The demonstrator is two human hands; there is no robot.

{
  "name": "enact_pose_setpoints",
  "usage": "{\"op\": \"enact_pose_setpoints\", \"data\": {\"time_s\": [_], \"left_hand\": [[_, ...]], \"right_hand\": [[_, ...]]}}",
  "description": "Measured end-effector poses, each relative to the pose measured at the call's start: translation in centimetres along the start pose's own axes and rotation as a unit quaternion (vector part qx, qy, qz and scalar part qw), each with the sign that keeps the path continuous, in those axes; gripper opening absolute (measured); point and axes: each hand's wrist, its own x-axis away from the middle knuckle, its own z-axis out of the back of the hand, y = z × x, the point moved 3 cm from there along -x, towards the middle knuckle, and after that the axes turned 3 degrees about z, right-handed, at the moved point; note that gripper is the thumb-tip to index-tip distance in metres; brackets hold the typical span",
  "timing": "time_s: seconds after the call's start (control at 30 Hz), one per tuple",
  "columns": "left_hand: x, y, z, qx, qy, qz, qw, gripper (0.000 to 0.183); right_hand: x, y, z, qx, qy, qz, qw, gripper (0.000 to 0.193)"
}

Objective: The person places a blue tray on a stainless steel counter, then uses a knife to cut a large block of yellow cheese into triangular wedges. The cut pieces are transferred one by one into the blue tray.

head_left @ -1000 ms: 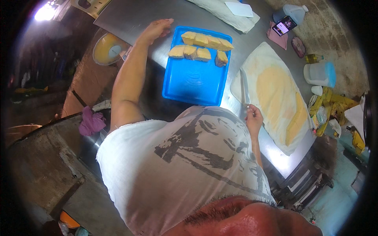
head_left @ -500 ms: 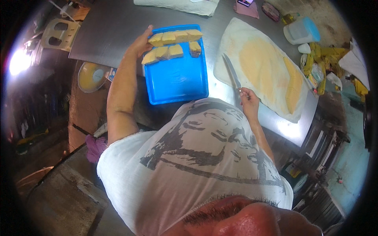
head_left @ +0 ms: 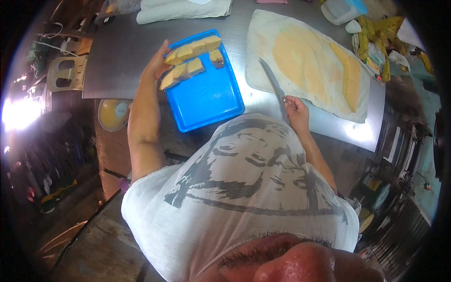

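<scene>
My left hand (head_left: pixel 157 62) grips the far left edge of a blue tray (head_left: pixel 206 101), its fingers partly hidden behind the rim. Across the tray's far end runs a row of yellow cake slices (head_left: pixel 193 49). A shorter row of slices (head_left: pixel 182 74) lies nearer me, and a single slice with a brown side (head_left: pixel 216 59) sits apart at the right. In my right hand (head_left: pixel 297 113) is a long knife (head_left: pixel 271 77), its blade pointing away over the near left edge of a white cloth (head_left: pixel 261 29). On that cloth, a strip of yellow cake (head_left: pixel 345 75) lies along the right side.
Under everything is a metal table (head_left: pixel 117 51). A folded white cloth (head_left: pixel 183 11) lies at its far edge. At the far right stand a clear tub with a blue lid (head_left: pixel 345 9) and yellow wrappers (head_left: pixel 376 35). A plastic chair (head_left: pixel 66 75) is off to the left.
The tray has turned slightly counterclockwise, its near end swinging right relative to its far end. My left hand stays on it, and the knife stays in my right hand. The whole view has shifted.
</scene>
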Motion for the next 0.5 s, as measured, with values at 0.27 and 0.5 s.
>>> {"op": "enact_pose_setpoints", "data": {"time_s": [0.27,0.5], "left_hand": [[-1.2,-0.4,0.2,0.028,-0.027,-0.006,0.999,0.104],[-0.3,0.1,0.9,-0.076,0.003,0.037,0.996,0.11]], "right_hand": [[0.2,-0.8,0.0,0.048,-0.013,0.032,0.998,0.02],[0.8,-0.4,2.5,0.122,0.021,0.11,0.986,0.02]]}}
